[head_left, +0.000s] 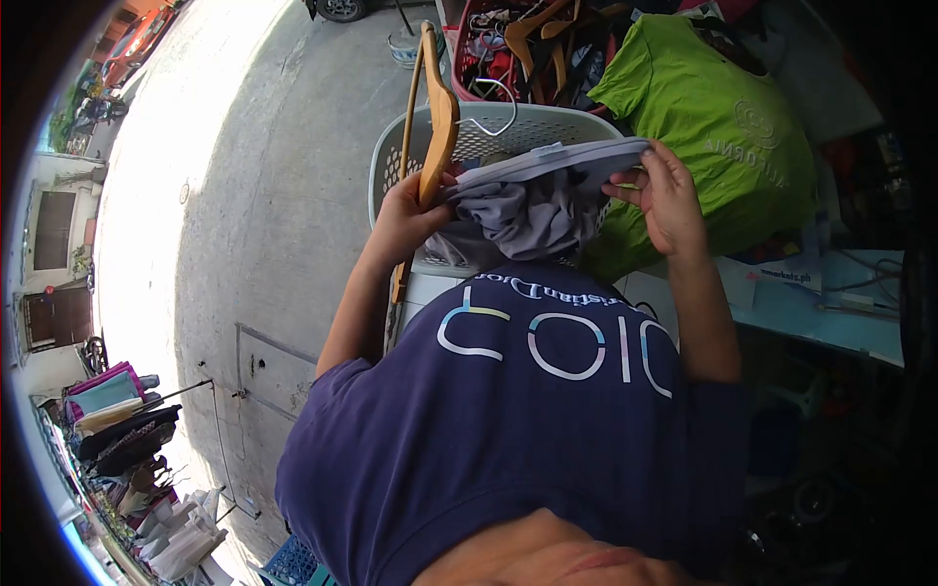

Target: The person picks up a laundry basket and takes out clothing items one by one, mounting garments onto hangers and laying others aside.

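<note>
A grey shirt (pixel 528 210) is bunched between my two hands, its collar band stretched across the top with a small pale label. My left hand (pixel 405 217) is closed around a wooden clothes hanger (pixel 442 117) and also touches the collar's left end. The hanger stands upright with its metal hook (pixel 503 107) pointing right. My right hand (pixel 666 200) pinches the collar's right end between thumb and fingers. Beneath the shirt is a pale perforated laundry basket (pixel 557 122) with clothes inside, partly hidden.
Behind stands a red basket (pixel 467 83) with several wooden hangers. A bright green shirt (pixel 718 137) lies to the right, beside a light blue surface (pixel 831 303) with papers. Clothes hang on a rack (pixel 127 420) at lower left, by the concrete pavement (pixel 264 215).
</note>
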A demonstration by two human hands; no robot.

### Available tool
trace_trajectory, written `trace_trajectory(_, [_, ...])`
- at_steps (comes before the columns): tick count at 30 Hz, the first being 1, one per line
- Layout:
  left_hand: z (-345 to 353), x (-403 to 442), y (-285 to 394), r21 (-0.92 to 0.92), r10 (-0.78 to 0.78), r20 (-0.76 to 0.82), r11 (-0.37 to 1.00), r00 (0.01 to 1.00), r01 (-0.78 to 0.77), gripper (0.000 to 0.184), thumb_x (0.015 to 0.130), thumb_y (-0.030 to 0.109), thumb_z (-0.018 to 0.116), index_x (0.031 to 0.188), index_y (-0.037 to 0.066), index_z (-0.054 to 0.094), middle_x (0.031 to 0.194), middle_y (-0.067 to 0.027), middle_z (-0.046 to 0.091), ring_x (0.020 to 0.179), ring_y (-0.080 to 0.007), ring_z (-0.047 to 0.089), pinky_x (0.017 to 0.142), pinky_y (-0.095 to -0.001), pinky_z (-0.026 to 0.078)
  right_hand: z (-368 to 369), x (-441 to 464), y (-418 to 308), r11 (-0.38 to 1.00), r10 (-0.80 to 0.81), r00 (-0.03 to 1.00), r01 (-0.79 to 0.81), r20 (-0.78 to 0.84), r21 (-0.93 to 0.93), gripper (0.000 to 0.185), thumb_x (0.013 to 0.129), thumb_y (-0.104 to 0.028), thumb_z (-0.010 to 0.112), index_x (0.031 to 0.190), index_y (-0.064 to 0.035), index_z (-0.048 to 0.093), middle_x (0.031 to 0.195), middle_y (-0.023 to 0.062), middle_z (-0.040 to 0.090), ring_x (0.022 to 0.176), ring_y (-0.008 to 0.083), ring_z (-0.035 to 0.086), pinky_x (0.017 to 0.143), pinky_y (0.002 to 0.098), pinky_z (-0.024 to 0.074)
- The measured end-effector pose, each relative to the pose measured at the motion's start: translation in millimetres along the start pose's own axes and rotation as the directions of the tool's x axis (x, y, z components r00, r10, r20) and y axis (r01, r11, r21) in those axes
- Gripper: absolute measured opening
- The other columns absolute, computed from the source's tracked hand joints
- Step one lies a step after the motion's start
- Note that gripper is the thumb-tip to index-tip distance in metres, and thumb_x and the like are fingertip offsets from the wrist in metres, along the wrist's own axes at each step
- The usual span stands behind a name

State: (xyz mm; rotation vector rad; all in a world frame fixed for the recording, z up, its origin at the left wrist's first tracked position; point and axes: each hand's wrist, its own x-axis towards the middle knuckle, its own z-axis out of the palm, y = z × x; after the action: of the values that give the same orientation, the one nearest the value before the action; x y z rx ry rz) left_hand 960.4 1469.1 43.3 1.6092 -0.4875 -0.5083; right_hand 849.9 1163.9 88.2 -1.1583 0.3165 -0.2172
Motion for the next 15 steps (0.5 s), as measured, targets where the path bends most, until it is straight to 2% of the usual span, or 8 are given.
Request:
trace_trajectory(1, [0, 0, -4, 0.089, -0.036, 0.0, 0.995, 0.999, 0.036, 0.036, 0.074, -0.003, 0.062, 0.11, 0.001, 0.058, 0.095, -0.0008, 0.057, 0.086, -0.0074, 0.055, 0.075, -0.0225, 0.044, 1, 1, -7, 0.998, -0.02, 1.0, 0.021, 0.022, -0.053, 0.022, 0.099, -0.016, 0.044, 0.111, -0.0013, 0.055, 0.097, 0.0049, 0.062, 0.078, 0.0128, 0.062, 0.072, 0.026, 0.0533])
trace_trajectory(4, [-3, 6, -32, 0.684, 0.139, 0.021, 0.72, 0.99, -0.115, 0.042, 0.071, 0.001, 0.065, 0.111, -0.002, 0.054, 0.093, -0.0045, 0.057, 0.088, -0.015, 0.057, 0.077, -0.0277, 0.046, 4, 4, -15, 0.989, 0.086, 0.995, -0.092, -0.058, -0.113, 0.021, 0.099, -0.016, 0.045, 0.111, -0.0032, 0.056, 0.098, 0.0053, 0.063, 0.081, 0.0124, 0.063, 0.076, 0.0269, 0.0531])
trace_trajectory(7, [-25, 14, -29, 0.591, -0.023, -0.01, 0.806, 1.0, 0.025, 0.042, 0.071, -0.002, 0.063, 0.112, -0.001, 0.053, 0.092, -0.003, 0.056, 0.086, -0.0135, 0.057, 0.074, -0.027, 0.046, -6, 11, -22, 0.944, 0.317, 0.945, -0.323, 0.084, 0.071, 0.021, 0.098, -0.015, 0.046, 0.114, -0.0043, 0.055, 0.103, 0.006, 0.063, 0.092, 0.013, 0.062, 0.081, 0.0289, 0.0517])
trace_trajectory(8, [-30, 13, -18, 0.268, -0.176, -0.023, 0.947, 0.984, 0.176, 0.041, 0.071, -0.004, 0.061, 0.111, 0.0, 0.053, 0.091, -0.0008, 0.054, 0.085, -0.0115, 0.056, 0.072, -0.0253, 0.046, -14, 15, -23, 0.922, 0.361, 0.926, -0.372, 0.114, 0.109, 0.022, 0.098, -0.014, 0.046, 0.116, -0.0043, 0.054, 0.105, 0.0061, 0.063, 0.094, 0.0132, 0.062, 0.082, 0.0294, 0.0515])
trace_trajectory(10, [-42, 14, -11, -0.014, -0.184, 0.011, 0.983, 0.983, 0.184, 0.039, 0.073, -0.005, 0.062, 0.111, 0.001, 0.053, 0.092, 0.0002, 0.054, 0.086, -0.009, 0.055, 0.072, -0.0228, 0.045, -20, 22, -37, 0.937, 0.216, 0.955, -0.261, 0.202, 0.233, 0.021, 0.096, -0.011, 0.047, 0.113, -0.0048, 0.058, 0.109, 0.0063, 0.062, 0.099, 0.0163, 0.061, 0.085, 0.0329, 0.0506])
trace_trajectory(11, [-41, 11, -10, 0.008, -0.137, 0.032, 0.991, 0.99, 0.137, 0.04, 0.073, -0.005, 0.062, 0.112, 0.001, 0.053, 0.092, 0.0001, 0.054, 0.085, -0.0097, 0.055, 0.072, -0.0232, 0.045, -20, 25, -42, 0.933, 0.13, 0.962, -0.201, 0.241, 0.299, 0.021, 0.095, -0.01, 0.048, 0.112, -0.005, 0.06, 0.11, 0.0064, 0.062, 0.101, 0.0178, 0.06, 0.086, 0.0346, 0.0501])
trace_trajectory(13, [-36, 11, -4, 0.049, -0.018, 0.073, 0.999, 0.997, 0.014, 0.043, 0.071, -0.006, 0.061, 0.113, 0.001, 0.052, 0.09, -0.0001, 0.053, 0.081, -0.0111, 0.055, 0.071, -0.024, 0.045, -17, 21, -5, 0.915, 0.153, 0.949, -0.031, 0.275, -0.402, 0.02, 0.09, -0.005, 0.051, 0.106, -0.004, 0.064, 0.109, 0.0095, 0.061, 0.102, 0.0227, 0.06, 0.088, 0.0363, 0.0482])
trace_trajectory(15, [-30, 4, 0, 0.186, -0.07, 0.114, 0.981, 0.991, 0.048, 0.044, 0.071, -0.008, 0.061, 0.114, 0.001, 0.053, 0.092, -0.0003, 0.054, 0.082, -0.0103, 0.055, 0.072, -0.0235, 0.045, -19, 11, 33, 0.556, 0.166, 0.945, 0.146, 0.282, -0.818, 0.022, 0.082, 0.0, 0.053, 0.099, -0.0015, 0.066, 0.105, 0.0132, 0.059, 0.101, 0.0279, 0.059, 0.089, 0.0365, 0.046])
